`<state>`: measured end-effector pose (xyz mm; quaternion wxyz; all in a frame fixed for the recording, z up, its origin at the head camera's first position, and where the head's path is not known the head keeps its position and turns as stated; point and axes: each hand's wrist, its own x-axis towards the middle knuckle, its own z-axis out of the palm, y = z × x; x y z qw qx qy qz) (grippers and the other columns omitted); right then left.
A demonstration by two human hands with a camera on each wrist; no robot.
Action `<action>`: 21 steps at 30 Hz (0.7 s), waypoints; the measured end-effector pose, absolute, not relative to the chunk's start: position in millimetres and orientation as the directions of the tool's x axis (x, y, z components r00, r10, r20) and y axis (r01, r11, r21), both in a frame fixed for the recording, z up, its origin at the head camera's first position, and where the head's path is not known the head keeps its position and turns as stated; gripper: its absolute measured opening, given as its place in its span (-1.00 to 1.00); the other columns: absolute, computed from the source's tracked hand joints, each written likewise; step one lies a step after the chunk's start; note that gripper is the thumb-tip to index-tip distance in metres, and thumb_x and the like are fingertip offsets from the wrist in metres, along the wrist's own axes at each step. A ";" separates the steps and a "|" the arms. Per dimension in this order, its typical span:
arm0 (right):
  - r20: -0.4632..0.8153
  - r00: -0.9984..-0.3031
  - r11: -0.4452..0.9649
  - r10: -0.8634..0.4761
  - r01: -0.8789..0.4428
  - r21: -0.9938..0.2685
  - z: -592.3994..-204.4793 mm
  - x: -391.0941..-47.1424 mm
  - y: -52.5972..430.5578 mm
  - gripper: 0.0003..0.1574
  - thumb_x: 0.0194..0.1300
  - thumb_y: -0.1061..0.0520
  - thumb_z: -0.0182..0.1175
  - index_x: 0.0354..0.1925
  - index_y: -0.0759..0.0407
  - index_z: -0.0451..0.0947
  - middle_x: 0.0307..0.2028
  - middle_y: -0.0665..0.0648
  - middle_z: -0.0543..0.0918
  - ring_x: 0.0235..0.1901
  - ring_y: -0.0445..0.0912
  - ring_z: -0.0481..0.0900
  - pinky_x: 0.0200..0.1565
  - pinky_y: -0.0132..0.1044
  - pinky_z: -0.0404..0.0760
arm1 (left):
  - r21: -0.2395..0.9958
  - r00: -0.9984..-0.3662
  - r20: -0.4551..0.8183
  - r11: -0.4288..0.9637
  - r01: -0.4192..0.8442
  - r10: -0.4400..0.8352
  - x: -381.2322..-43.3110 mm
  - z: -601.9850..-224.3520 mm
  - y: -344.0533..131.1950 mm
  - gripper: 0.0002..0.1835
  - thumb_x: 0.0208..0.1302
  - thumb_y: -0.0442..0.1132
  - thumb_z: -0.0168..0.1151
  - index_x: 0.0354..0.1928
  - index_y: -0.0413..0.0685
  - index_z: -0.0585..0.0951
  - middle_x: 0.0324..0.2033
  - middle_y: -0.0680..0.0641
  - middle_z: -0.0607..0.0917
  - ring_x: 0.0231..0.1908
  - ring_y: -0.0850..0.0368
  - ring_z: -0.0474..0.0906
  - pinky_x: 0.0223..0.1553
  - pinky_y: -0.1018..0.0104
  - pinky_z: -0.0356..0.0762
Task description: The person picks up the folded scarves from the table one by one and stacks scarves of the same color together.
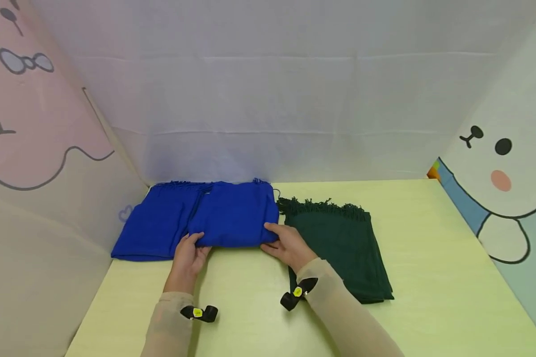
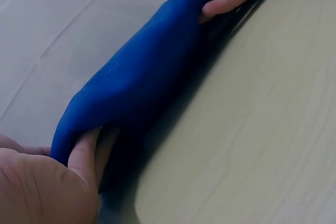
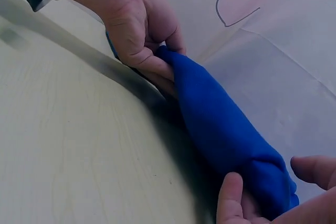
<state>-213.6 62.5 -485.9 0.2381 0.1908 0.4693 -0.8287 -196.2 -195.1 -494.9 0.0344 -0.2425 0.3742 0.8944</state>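
Observation:
A folded blue fringed scarf (image 1: 234, 213) lies in the middle of the head view, its near edge between my two hands. At its near left corner my left hand (image 1: 189, 258) grips the fabric, thumb on top and fingers tucked beneath. On the near right corner is my right hand (image 1: 290, 245), with fingers under the edge and the thumb above. In the right wrist view that thumb (image 3: 315, 170) stands a little off the fabric. Both wrist views show the scarf's edge (image 2: 131, 72) as a thick, rounded fold raised above the table.
Another blue fringed scarf (image 1: 152, 225) lies folded at the left, touching the middle one. To the right is a folded dark green fringed scarf (image 1: 339, 248), partly behind my right forearm. The pale yellow table (image 1: 429, 248) is bordered by white and cartoon-printed curtains (image 1: 268, 99).

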 end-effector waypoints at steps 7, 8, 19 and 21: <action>-0.555 -0.809 -0.438 -0.191 0.576 -0.690 -490.6 -215.5 58.9 -0.35 0.43 0.19 0.20 0.40 0.20 0.24 0.18 0.34 0.50 -0.11 0.07 0.62 -0.18 -0.16 0.64 | 0.688 -0.886 -0.445 -0.682 -0.248 -0.127 -189.9 -499.1 -196.2 -0.17 0.50 -0.47 -0.14 0.59 0.08 -0.32 0.55 -0.09 -0.06 0.45 0.04 0.13 0.29 0.27 0.38; -0.561 -0.808 -0.442 -0.180 0.576 -0.687 -491.6 -215.6 58.6 -0.37 0.43 0.21 0.20 0.38 0.19 0.26 0.15 0.33 0.51 -0.14 0.06 0.61 -0.22 -0.18 0.64 | 0.696 -0.887 -0.444 -0.673 -0.252 -0.128 -189.0 -499.8 -196.1 -0.17 0.50 -0.46 -0.14 0.59 0.08 -0.32 0.55 -0.10 -0.06 0.46 0.03 0.12 0.30 0.27 0.37; -0.479 -0.872 -0.258 -0.102 0.488 -0.834 -492.8 -200.4 54.2 -0.36 0.40 0.27 0.21 0.37 0.25 0.25 0.20 0.36 0.46 -0.08 0.10 0.64 -0.27 -0.19 0.70 | 0.852 -0.877 -0.444 -0.391 -0.349 -0.184 -172.1 -501.8 -204.1 -0.16 0.56 -0.12 -0.06 0.59 0.05 -0.36 0.55 -0.18 -0.18 0.45 -0.07 0.11 0.21 0.31 0.47; -0.452 -0.888 -0.200 -0.085 0.459 -0.866 -491.6 -196.5 55.2 -0.31 0.41 0.26 0.20 0.41 0.23 0.19 0.23 0.36 0.44 -0.06 0.11 0.66 -0.27 -0.16 0.72 | 0.880 -0.877 -0.437 -0.295 -0.371 -0.199 -170.3 -501.0 -205.5 -0.15 0.55 -0.04 -0.04 0.59 -0.01 -0.32 0.55 -0.21 -0.16 0.43 -0.10 0.14 0.12 0.39 0.52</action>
